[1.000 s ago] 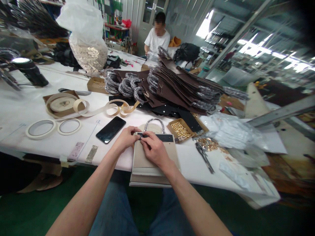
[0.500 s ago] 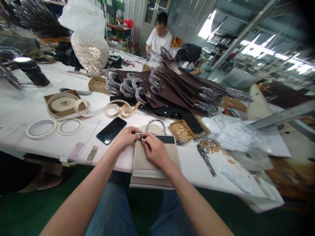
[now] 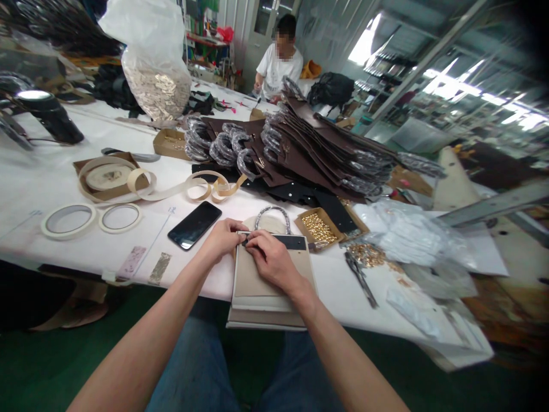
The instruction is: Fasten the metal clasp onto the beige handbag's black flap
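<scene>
Beige, the bag (image 3: 257, 283) lay flat at the near edge of the desk (image 3: 338, 297), its handle (image 3: 273, 208) pointing away. The left hand (image 3: 223, 240) and right hand (image 3: 273, 257) met at the left end of its dark strip (image 3: 295, 243), fingers curled close; whether they gripped anything I could not tell. Working well there probably meant bracing the bag and keeping the strip flat.

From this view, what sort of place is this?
Probably a bag-making workshop, judging by the stacked brown panels, plastic-wrapped handles and gold-coloured fittings.
</scene>
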Available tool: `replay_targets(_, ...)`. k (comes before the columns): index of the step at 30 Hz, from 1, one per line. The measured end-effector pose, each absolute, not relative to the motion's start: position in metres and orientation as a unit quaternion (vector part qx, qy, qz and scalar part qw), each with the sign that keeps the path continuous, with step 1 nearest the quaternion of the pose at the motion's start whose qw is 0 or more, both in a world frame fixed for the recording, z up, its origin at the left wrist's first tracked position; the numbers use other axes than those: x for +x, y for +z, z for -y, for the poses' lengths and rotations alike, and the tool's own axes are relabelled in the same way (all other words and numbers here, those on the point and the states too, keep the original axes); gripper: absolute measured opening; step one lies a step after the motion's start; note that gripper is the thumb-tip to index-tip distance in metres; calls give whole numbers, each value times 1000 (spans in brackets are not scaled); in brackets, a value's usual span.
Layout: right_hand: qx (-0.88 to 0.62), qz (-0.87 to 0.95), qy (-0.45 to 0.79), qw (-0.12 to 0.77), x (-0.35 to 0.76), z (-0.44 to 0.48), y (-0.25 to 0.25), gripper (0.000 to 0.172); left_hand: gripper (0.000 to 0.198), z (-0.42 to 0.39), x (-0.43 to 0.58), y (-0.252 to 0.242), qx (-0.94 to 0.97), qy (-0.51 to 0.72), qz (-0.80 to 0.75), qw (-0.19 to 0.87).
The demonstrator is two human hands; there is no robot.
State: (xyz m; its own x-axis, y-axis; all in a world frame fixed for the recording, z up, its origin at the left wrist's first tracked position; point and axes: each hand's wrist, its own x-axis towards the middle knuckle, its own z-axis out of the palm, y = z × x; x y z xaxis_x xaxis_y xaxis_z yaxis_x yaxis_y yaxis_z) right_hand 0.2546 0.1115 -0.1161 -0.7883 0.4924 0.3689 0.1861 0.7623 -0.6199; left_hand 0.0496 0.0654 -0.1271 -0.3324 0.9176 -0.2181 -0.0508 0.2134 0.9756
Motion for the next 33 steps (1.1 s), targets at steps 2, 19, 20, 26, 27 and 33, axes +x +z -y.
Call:
replay_targets(2, -183, 902, 288, 265, 254, -112, -116, 18, 27, -65, 50, -127, 344, 528, -628, 457)
replay_targets(19, -205, 885, 288, 302, 255, -101, -114, 16, 28, -59, 49, -132, 369, 518, -625, 452)
replay_targets(20, -202, 889, 286, 296, 255, -101, -114, 16, 29, -59, 48, -134, 373, 519, -620, 455)
replay_targets(26, -223, 875, 319, 289, 249, -104, -107, 29, 50, -57, 39, -137, 396, 480, -593, 510)
replay_targets(27, -228, 869, 331, 287, 248, -105, -102, 29, 52, -57, 39, -135, 399, 480, -596, 505)
replay_targets(33, -303, 785, 304, 446, 300, -115, -70, 22, 59, -54, 45, -129, 395, 459, -600, 523)
